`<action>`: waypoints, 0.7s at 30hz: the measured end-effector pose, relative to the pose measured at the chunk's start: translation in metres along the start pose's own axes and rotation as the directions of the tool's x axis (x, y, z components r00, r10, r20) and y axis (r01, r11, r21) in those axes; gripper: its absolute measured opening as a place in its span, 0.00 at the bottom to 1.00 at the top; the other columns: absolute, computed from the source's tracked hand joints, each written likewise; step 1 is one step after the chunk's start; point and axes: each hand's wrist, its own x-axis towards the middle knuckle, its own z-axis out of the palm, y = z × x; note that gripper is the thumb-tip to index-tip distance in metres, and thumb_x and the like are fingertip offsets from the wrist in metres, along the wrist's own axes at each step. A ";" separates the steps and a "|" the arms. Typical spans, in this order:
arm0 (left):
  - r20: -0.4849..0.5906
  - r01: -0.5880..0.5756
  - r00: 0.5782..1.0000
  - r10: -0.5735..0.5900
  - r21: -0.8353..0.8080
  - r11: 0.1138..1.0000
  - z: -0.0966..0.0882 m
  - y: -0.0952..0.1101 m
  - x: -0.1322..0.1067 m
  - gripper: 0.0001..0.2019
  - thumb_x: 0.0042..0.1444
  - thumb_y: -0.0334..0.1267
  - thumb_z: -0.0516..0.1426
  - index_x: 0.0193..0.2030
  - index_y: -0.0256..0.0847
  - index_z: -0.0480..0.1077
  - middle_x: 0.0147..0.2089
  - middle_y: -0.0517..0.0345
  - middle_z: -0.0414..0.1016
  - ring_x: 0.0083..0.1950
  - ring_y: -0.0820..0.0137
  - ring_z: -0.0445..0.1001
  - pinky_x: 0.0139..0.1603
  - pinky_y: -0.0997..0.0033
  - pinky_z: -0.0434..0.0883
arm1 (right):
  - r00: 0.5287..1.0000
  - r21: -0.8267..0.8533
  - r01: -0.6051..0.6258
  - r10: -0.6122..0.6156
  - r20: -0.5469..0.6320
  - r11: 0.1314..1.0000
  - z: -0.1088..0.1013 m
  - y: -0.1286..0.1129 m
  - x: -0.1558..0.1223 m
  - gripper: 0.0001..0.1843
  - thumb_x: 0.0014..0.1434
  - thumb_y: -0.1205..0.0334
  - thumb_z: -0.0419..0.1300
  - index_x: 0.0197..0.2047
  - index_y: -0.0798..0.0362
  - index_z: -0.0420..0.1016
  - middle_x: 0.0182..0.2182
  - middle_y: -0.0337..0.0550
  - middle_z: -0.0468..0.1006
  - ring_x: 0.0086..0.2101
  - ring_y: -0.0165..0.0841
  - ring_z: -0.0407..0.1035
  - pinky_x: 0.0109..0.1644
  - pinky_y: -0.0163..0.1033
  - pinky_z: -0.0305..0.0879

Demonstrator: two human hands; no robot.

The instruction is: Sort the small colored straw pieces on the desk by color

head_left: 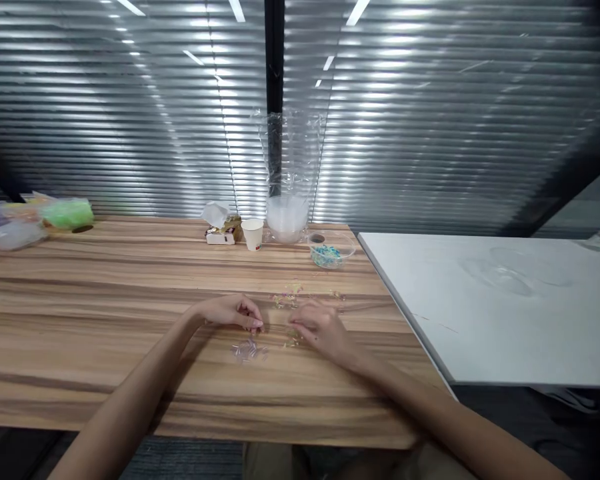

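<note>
My left hand (237, 312) rests just above the wooden table (105, 320), thumb and fingertips pinched together. My right hand (325, 330) is a short way to its right, its fingers also closed in a pinch. Anything between either set of fingertips is too small to make out. Below my left hand lies a loose pile of small pale purple tube-shaped pieces (247, 350). Small yellowish pieces (293, 341) are partly covered by my right hand. Beyond it, a scatter of tiny yellow and pink pieces (285, 299) spreads on the wood.
Blue-green pieces fill part of a clear round bowl (353, 250). At the back stand a paper cup (253, 235), a tissue pack (223, 230) and stacked clear containers in plastic wrap (287, 217). Bagged coloured material (67, 212) lies far left. A white table (505, 333) adjoins on the right.
</note>
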 end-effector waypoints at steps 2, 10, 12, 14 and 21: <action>-0.003 -0.008 1.000 0.008 0.008 1.000 0.001 0.002 0.000 0.16 0.52 0.48 0.60 0.38 0.36 0.76 0.34 0.54 0.76 0.36 0.71 0.72 0.38 0.77 0.67 | 0.993 0.060 0.056 -0.062 0.097 0.997 0.013 -0.012 0.000 0.06 0.59 0.70 0.57 0.35 0.53 0.74 0.32 0.41 0.76 0.35 0.32 0.68 0.42 0.37 0.64; 0.004 0.007 1.000 -0.007 0.000 1.000 0.002 0.005 -0.001 0.15 0.52 0.47 0.59 0.37 0.36 0.76 0.33 0.54 0.76 0.34 0.72 0.71 0.37 0.77 0.67 | 0.963 -0.002 0.182 -0.178 0.202 0.983 0.027 -0.030 -0.001 0.10 0.63 0.66 0.52 0.34 0.55 0.74 0.32 0.44 0.75 0.37 0.33 0.66 0.43 0.38 0.64; -0.007 0.030 1.000 -0.030 0.022 0.999 0.001 0.006 -0.002 0.15 0.52 0.47 0.59 0.37 0.36 0.76 0.33 0.54 0.76 0.35 0.71 0.71 0.37 0.77 0.67 | 0.966 -0.001 0.184 -0.181 0.183 0.983 0.027 -0.031 -0.002 0.10 0.63 0.66 0.53 0.35 0.55 0.75 0.34 0.44 0.75 0.39 0.33 0.66 0.44 0.38 0.64; -0.019 0.055 0.998 -0.054 0.044 0.998 0.001 0.007 -0.002 0.15 0.53 0.47 0.59 0.37 0.36 0.76 0.34 0.54 0.76 0.35 0.71 0.71 0.37 0.77 0.67 | 0.968 0.004 0.192 -0.190 0.164 0.981 0.024 -0.029 -0.002 0.10 0.63 0.65 0.53 0.36 0.55 0.75 0.34 0.44 0.75 0.38 0.33 0.66 0.44 0.37 0.64; -0.022 0.078 0.997 -0.077 0.043 0.996 0.003 0.014 -0.002 0.15 0.53 0.47 0.59 0.35 0.35 0.76 0.33 0.53 0.76 0.34 0.71 0.72 0.36 0.77 0.66 | 0.998 -0.129 -0.059 0.055 -0.031 0.990 -0.037 0.019 0.002 0.05 0.58 0.68 0.59 0.36 0.54 0.76 0.33 0.45 0.76 0.37 0.35 0.67 0.42 0.40 0.64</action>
